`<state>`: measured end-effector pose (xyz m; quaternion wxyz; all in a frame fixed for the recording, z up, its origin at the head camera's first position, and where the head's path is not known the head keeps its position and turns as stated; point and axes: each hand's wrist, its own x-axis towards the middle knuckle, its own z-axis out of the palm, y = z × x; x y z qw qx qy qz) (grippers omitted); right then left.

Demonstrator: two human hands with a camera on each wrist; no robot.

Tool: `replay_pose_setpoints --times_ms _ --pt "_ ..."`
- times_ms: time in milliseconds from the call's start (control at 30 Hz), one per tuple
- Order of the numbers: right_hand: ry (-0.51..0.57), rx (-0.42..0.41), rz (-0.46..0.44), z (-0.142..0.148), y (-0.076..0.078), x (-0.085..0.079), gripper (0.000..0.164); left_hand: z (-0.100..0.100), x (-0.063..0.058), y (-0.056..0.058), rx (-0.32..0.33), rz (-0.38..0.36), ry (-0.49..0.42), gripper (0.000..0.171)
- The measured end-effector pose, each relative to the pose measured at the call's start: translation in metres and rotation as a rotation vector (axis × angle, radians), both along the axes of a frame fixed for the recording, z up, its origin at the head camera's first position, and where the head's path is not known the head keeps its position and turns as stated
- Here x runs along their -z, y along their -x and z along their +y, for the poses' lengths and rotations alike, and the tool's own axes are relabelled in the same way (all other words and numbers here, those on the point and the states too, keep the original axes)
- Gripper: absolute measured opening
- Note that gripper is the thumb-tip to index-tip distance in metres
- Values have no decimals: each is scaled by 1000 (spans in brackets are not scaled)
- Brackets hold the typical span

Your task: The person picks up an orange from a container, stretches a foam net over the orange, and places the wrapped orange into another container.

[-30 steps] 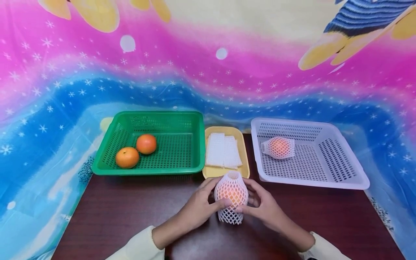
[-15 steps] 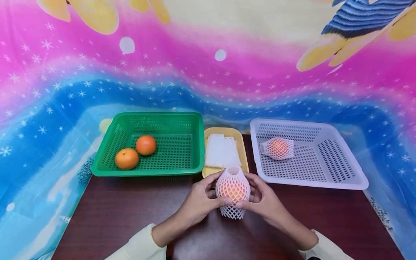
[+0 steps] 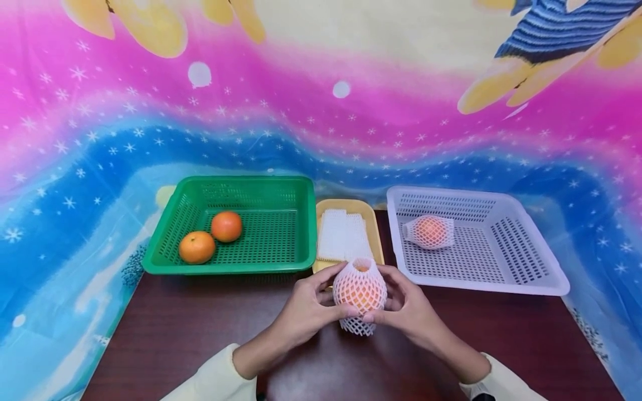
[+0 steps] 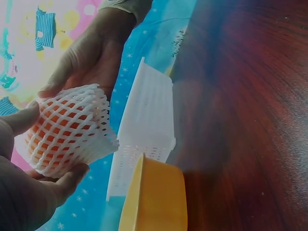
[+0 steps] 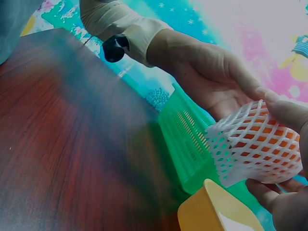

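An orange in a white foam net sleeve (image 3: 359,292) is held between both hands above the table's near middle. My left hand (image 3: 303,306) grips its left side, thumb in front and fingers behind. On the right side, my right hand (image 3: 413,312) grips it the same way. The net's narrowed upper end is open, and its loose lower end hangs below the fruit. Both wrist views show the netted orange (image 4: 65,130) between thumbs and fingers; the fingers behind it are partly hidden.
A green basket (image 3: 236,268) at the left holds two bare oranges (image 3: 197,247). White foam nets (image 3: 333,236) lie in a yellow tray (image 3: 376,223) behind the hands. The white basket (image 3: 484,285) at the right contains another netted orange (image 3: 429,232).
The netted orange has risen slightly, and both thumbs sit lower on it. Less net hangs below the thumbs. Both hands keep their hold.
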<state>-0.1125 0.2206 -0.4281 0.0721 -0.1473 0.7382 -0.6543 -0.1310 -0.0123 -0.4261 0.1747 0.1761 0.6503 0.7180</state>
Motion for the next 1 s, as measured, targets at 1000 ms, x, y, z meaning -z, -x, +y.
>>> replay_pose_setpoints --times_ms 1000 --pt "-488 228 216 41 12 -38 93 27 -16 7 15 437 413 72"
